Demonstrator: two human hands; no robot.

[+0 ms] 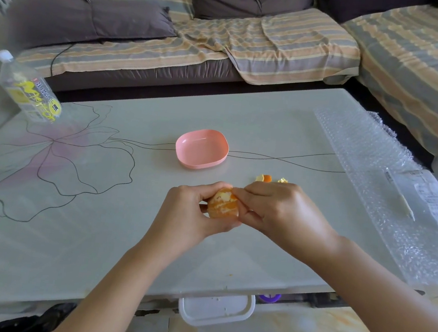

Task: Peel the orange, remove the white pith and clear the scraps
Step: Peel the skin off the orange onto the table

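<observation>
My left hand (191,211) grips a mostly peeled orange (222,205) just above the table, fingers curled round its left side and underside. White pith streaks show on the bare fruit. My right hand (278,210) is against the orange's right side, its fingertips pinching at the top edge where a bit of orange peel remains. Small peel scraps (265,178) lie on the table just behind my right hand. An empty pink dish (201,149) sits beyond the hands, at the table's middle.
A plastic bottle (26,88) stands at the table's far left corner. Bubble wrap (389,183) with a thin stick on it covers the right side. A white container (216,309) sits on the floor under the near edge. A sofa runs behind.
</observation>
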